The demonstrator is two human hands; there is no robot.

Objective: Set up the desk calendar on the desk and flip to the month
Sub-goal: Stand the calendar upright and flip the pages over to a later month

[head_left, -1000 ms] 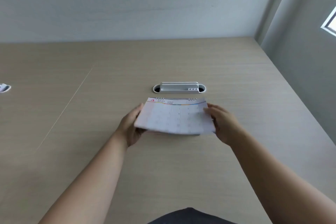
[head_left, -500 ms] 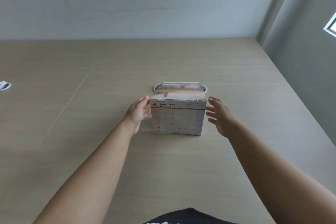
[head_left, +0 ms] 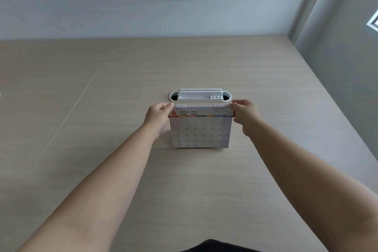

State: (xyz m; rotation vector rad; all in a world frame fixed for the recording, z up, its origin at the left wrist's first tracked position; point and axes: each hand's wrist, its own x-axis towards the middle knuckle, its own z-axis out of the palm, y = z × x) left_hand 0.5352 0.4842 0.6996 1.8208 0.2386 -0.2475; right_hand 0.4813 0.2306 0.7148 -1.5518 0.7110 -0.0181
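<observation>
Both hands: left hand (head_left: 158, 115) and right hand (head_left: 245, 114) pinch the top corners of the calendar (head_left: 200, 129).
Calendar: upright on the bench (head_left: 122, 170), just near of the white tray (head_left: 200, 95).
Done: standing; June 2026 showing.
Left: letting go (if June is wanted).

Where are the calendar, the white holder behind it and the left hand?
calendar (head_left: 201, 131), head view, middle of the June page
white holder (head_left: 199, 95), head view, its tray
left hand (head_left: 158, 114), head view, back of hand
</observation>
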